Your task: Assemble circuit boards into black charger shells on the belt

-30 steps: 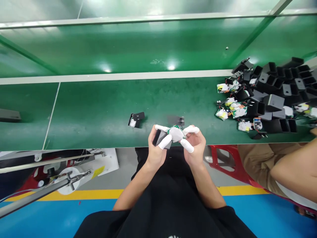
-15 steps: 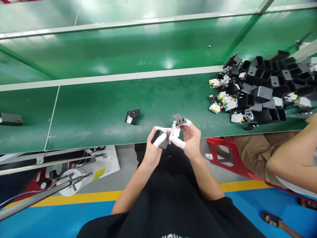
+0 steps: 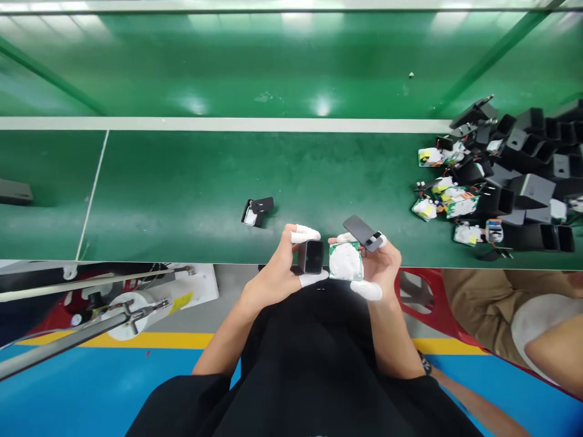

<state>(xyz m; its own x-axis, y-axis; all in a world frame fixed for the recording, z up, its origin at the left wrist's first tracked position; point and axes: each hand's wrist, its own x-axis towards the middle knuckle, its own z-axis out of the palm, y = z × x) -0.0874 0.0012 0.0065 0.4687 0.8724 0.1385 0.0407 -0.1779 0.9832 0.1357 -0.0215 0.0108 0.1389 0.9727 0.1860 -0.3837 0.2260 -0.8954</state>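
Note:
My left hand (image 3: 291, 261), with white finger cots, is closed around a black plastic charger housing (image 3: 313, 257), its open end turned to the right. Just beside that opening, my right hand (image 3: 380, 267) grips a circuit board (image 3: 345, 261) covered in white filler, with green edges showing. A dark end cap with plug prongs (image 3: 364, 233) is attached by wires and rests over my right fingers. Board and housing are slightly apart. Farther back on the bench lies another housing (image 3: 257, 212) with a white-coated board in it and its cap askew.
On the green bench (image 3: 182, 182), a pile of black housings (image 3: 531, 197) and loose circuit boards (image 3: 462, 206) spreads at the right. One dark housing (image 3: 16, 192) sits far left. A person on a red stool (image 3: 421, 297) is close on the right; metal rods (image 3: 68, 352) extend at lower left.
My hands have moved slightly apart and turned. The housing's opening now faces the board, and the board's broad white side shows. The view has shifted a little.

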